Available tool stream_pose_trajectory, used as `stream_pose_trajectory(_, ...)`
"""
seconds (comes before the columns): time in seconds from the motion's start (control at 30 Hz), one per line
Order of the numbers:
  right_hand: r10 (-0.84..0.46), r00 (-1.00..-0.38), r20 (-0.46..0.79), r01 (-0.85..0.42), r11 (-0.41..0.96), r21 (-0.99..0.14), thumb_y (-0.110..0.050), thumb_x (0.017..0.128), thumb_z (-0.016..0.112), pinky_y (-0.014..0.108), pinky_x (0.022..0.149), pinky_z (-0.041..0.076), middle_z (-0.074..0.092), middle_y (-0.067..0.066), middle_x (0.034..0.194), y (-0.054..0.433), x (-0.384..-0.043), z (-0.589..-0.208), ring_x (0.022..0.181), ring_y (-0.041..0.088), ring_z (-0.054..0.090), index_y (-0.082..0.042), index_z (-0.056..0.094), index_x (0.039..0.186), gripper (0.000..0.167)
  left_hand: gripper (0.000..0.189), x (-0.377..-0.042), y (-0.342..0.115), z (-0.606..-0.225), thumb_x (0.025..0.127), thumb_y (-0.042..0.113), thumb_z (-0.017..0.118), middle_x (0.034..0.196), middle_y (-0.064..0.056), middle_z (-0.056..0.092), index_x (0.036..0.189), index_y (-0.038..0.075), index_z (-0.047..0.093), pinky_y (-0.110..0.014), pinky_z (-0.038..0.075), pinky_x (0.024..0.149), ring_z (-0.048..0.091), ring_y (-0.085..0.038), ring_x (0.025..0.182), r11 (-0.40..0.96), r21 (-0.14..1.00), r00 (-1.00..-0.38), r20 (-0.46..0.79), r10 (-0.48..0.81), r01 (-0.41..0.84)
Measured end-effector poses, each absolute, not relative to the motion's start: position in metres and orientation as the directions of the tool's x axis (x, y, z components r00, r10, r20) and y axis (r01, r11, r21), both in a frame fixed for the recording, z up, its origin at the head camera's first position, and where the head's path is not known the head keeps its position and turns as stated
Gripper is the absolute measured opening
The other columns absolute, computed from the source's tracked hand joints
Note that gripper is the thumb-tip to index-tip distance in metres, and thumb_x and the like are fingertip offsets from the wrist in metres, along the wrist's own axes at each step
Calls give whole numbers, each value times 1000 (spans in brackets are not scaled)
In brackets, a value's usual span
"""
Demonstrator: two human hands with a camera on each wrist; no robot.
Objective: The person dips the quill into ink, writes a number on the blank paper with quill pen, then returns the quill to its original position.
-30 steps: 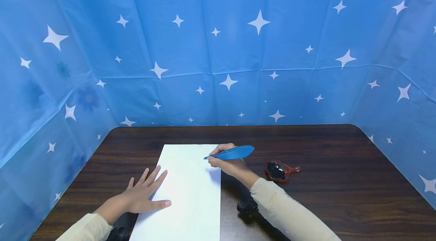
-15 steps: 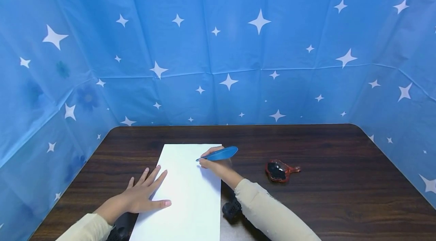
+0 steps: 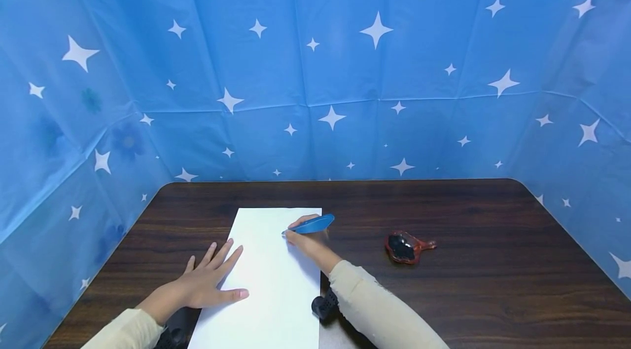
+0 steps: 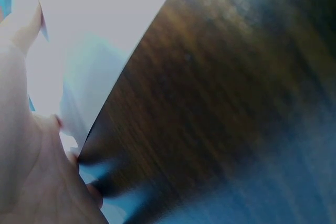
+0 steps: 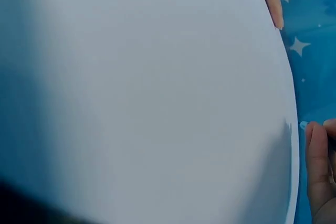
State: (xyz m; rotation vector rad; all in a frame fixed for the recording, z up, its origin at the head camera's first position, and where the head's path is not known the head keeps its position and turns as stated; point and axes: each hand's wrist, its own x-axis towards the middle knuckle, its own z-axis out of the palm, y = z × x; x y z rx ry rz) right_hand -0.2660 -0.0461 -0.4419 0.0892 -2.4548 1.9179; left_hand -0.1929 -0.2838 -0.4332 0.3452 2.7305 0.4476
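A sheet of white paper [image 3: 266,294] lies on the dark wooden table, its long sides running away from me. My left hand [image 3: 204,283] rests with spread fingers over the paper's left edge, partly on the wood; the left wrist view shows the side of this hand [image 4: 31,166] and the paper's edge. Over the upper right part of the sheet, my right hand [image 3: 308,240] pinches a blue feather-shaped pen [image 3: 316,223] between thumb and fingers. The pen's tip points left, close over the paper. In the right wrist view the thumb [image 5: 317,166] shows at the right edge.
Right of the paper stands a small reddish-brown dish [image 3: 406,247] with a stubby handle and black inside. A dark wrist camera [image 3: 324,306] sits under the right forearm. Behind the table [image 3: 493,283] hangs a blue curtain [image 3: 345,75] with white stars.
My right hand has moved left over the paper with the blue feather-shaped pen, more slowly in the last half second. The left hand has stayed in place.
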Motion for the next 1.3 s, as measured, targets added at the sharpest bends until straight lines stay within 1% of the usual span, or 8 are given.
stream_pose_trajectory(0.13,-12,-999,36,-38,271,-962,-8,75,76,28,61,55,68,1,65,-46,-266,-443,58,11,66,-8,70,76,6,95,-193,-284,-432,85,64,57,160,-19,0,154,12,17,-79,-5,97,-2,-52,141,919,350,-907,-299,296,184)
stream_pose_trajectory(0.3,3,-1000,8,-6,295,-955,-11,76,76,34,73,55,67,-1,69,-45,-266,-442,65,11,65,-11,69,77,8,96,-193,-283,-432,85,66,56,160,-18,-1,155,13,16,-79,-5,98,-2,-51,142,919,351,-908,-300,292,179)
stream_pose_trajectory(0.57,33,-999,9,3,339,-941,-15,75,76,43,84,50,66,-4,68,-45,-264,-444,72,12,63,-14,68,80,9,101,-199,-290,-444,81,74,51,161,-13,-4,155,18,13,-77,-8,99,-6,-46,144,931,324,-911,-310,272,168)
stream_pose_trajectory(0.73,35,-999,35,-21,335,-942,-14,75,76,39,79,51,66,-3,65,-47,-263,-445,66,11,62,-12,68,80,9,100,-199,-291,-444,82,72,53,161,-15,-4,155,17,14,-79,-10,96,-6,-49,143,920,352,-907,-305,289,175)
stream_pose_trajectory(0.87,38,-998,51,-35,345,-938,-13,75,75,34,74,51,66,-3,64,-48,-262,-446,63,10,60,-11,68,79,9,101,-199,-292,-447,81,74,51,161,-12,-5,155,19,12,-78,-10,97,-7,-47,143,920,348,-906,-304,293,180)
stream_pose_trajectory(1.1,42,-998,40,-23,356,-934,-16,75,75,39,79,48,65,-4,66,-49,-260,-447,71,12,59,-13,67,79,9,98,-200,-294,-452,81,73,53,162,-12,-3,155,20,15,-77,-10,98,-4,-47,143,915,360,-916,-274,293,185)
stream_pose_trajectory(1.2,25,-999,30,-18,366,-930,-16,75,75,39,78,49,65,-5,64,-50,-259,-446,69,12,60,-14,67,78,8,99,-199,-293,-450,81,74,51,162,-11,-4,155,20,13,-76,-10,99,-6,-46,144,919,352,-912,-294,288,177)
stream_pose_trajectory(1.3,3,-1000,29,-26,373,-928,-15,75,74,34,73,51,65,-4,62,-51,-259,-444,63,10,61,-14,68,75,7,98,-199,-292,-446,82,71,53,161,-14,-4,155,19,14,-77,-12,97,-6,-49,143,910,374,-906,-296,303,182)
